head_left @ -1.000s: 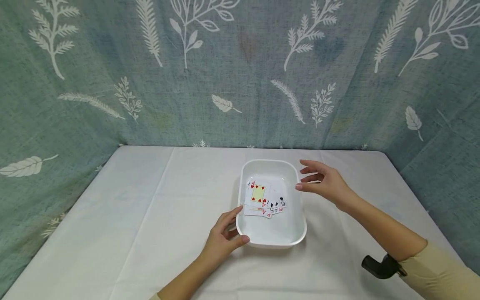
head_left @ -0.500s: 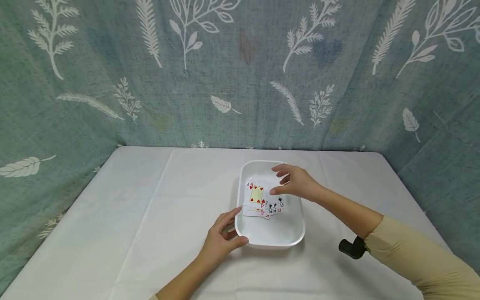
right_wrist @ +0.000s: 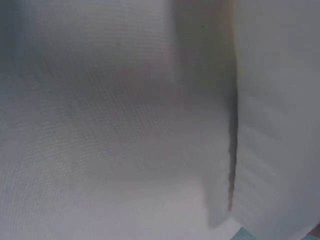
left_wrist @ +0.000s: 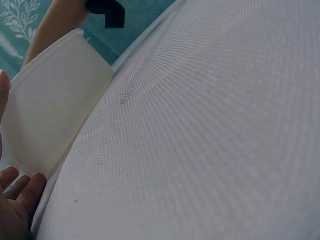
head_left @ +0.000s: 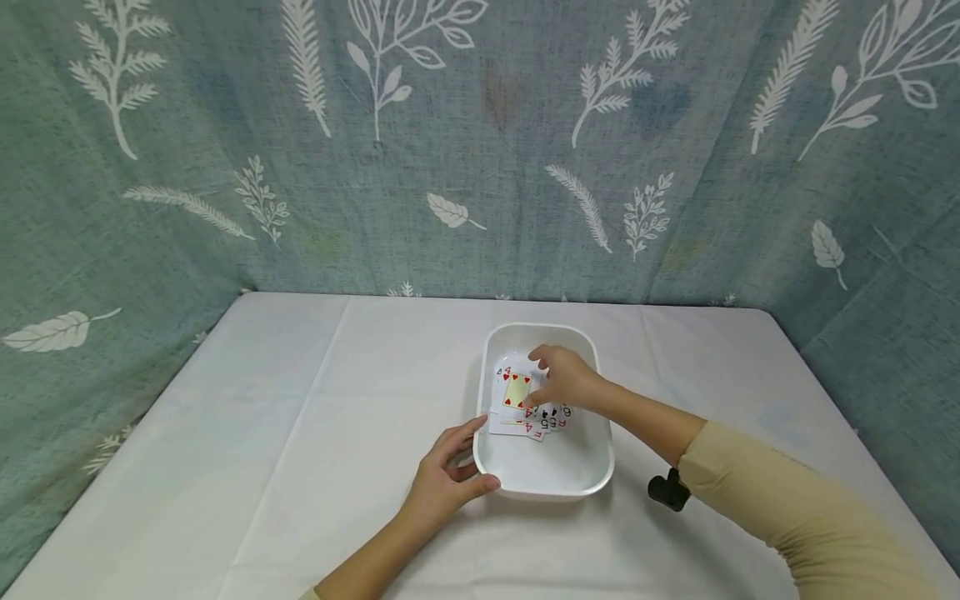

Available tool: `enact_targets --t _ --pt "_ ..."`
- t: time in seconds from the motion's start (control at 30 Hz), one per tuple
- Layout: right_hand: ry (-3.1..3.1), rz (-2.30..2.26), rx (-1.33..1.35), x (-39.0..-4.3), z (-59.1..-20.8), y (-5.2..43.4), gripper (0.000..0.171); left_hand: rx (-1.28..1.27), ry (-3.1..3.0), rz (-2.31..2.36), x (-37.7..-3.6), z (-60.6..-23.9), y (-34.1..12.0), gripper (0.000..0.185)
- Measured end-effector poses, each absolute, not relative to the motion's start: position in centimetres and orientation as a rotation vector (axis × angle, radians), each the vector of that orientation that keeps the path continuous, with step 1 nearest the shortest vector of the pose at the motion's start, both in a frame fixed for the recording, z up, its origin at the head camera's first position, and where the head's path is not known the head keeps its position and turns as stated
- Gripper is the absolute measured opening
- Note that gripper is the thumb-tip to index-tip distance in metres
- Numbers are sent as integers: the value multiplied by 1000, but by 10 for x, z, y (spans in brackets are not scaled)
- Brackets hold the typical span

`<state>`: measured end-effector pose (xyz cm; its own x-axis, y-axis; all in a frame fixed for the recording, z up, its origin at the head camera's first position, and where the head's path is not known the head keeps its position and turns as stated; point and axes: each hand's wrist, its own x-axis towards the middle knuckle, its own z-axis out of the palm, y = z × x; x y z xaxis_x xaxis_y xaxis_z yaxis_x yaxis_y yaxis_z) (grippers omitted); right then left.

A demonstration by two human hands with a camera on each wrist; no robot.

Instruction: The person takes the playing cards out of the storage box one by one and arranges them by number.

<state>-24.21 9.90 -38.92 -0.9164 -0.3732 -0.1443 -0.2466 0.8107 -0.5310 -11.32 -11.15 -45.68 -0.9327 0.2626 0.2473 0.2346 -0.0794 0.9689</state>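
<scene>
A white rectangular tray [head_left: 540, 471] stands on the table, with a fanned group of playing cards [head_left: 517, 392] lying inside it. The uppermost card shows red hearts on a yellow panel; black and red numbers peek out along the others' edges. My left hand [head_left: 442, 475] holds the tray's near left corner, thumb at the front and fingers along the side. In the left wrist view its fingers [left_wrist: 32, 192] touch the outer wall. My right hand [head_left: 570, 382] reaches inside over the cards, thumb and fingers spread apart, the thumb tip right at the top card's lower right corner.
A white cloth [head_left: 337, 467] covers the table. Behind and beside it hangs a green-blue curtain [head_left: 510, 242] with white leaf prints. A black device [head_left: 667, 490] sits at the right forearm. The right wrist view holds mainly cloth and the tray's outer wall [right_wrist: 275, 110].
My right hand has moved left and down, from beside the tray's right rim to inside it over the cards. My left hand has kept its place at the corner.
</scene>
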Motion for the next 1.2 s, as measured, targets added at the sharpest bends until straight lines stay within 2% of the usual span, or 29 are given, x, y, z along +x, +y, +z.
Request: enact_targets --t 0.23,0.5,0.6,0.77,0.97,1.2 --pt "2808 -648 -466 -245 -400 95 82 571 2125 2214 -114 -456 -111 76" --pt "2826 -591 -390 -252 -406 92 73 543 2127 2205 -113 -455 -110 75" --pt "2829 -656 -341 -254 -406 92 68 489 2134 2193 -112 -454 -110 76" --pt "2777 -930 -269 -255 -402 92 50 465 2152 2189 -112 -453 -110 77" --pt "2691 -1116 -306 -253 -397 95 31 485 2150 2195 -112 -453 -111 77" --pt "2478 -1403 -330 -255 -383 108 25 473 2132 2203 -112 -454 -110 77"
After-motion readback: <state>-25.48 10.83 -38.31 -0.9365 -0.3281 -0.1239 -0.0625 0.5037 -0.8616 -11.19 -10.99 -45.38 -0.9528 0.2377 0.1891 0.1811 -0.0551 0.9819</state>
